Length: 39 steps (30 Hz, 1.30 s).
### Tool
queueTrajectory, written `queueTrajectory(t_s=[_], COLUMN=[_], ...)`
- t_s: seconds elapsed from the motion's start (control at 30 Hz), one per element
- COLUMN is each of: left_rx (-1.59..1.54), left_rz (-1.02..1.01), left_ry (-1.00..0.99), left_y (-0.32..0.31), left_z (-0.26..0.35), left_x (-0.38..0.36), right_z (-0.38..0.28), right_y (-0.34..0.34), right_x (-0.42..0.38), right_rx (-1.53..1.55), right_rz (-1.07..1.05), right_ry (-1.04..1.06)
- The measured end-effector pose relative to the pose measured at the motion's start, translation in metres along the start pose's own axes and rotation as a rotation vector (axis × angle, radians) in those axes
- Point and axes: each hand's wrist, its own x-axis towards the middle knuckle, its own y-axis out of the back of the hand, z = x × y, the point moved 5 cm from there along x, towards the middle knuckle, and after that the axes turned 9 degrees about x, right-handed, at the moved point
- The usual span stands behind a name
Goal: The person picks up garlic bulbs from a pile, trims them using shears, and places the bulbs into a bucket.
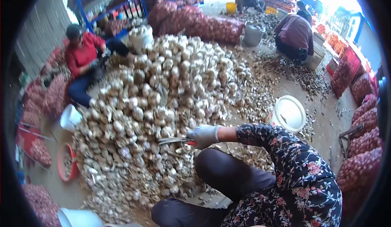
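My right hand (pixel 203 135), in a pale glove with a dark floral sleeve behind it, is closed around the handles of a pair of scissors (pixel 173 140). The blades point left into the near edge of a big heap of garlic bulbs (pixel 163 97) on the floor. My knees in dark trousers (pixel 222 172) are bent just below the hand. My left hand does not show.
A white bucket (pixel 288 113) stands right of my arm among cut stalks and skins. A person in red (pixel 83 52) sits far left of the heap, and another in maroon (pixel 295 33) crouches far right. Red mesh sacks (pixel 195 21) line the back and the right side (pixel 362 145). A red basin (pixel 65 162) sits at left.
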Motion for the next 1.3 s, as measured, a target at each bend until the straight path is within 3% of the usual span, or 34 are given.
queueTrajectory(t_s=[0.17, 0.27, 0.37, 0.4, 0.5, 0.7, 1.3], left_rx=[-0.285, -0.458, -0.634, -0.691, -0.849, -1.054, -1.395], left_rz=[0.138, 0.206, 0.267, 0.288, 0.338, 0.420, 0.606], left_ry=[-0.010, -0.024, -0.035, -0.047, -0.059, -0.079, -0.044], left_y=[0.039, 0.061, 0.076, 0.081, 0.091, 0.111, 0.138], left_z=[0.053, 0.075, 0.087, 0.091, 0.097, 0.087, 0.043], left_x=[-0.039, -0.065, -0.091, -0.099, -0.120, -0.155, -0.217], right_z=[0.063, 0.079, 0.085, 0.086, 0.091, 0.098, 0.117], right_y=[0.023, -0.010, -0.037, -0.039, -0.043, -0.048, -0.071], right_x=[-0.111, -0.176, -0.214, -0.220, -0.227, -0.212, -0.205], right_rx=[0.301, 1.297, 1.736, 1.883, 2.004, 1.788, 2.185], right_rz=[0.363, 0.488, 0.815, 0.879, 0.864, 0.738, 0.687], right_ry=[-0.222, -0.356, -0.411, -0.331, -0.318, -0.253, -0.240])
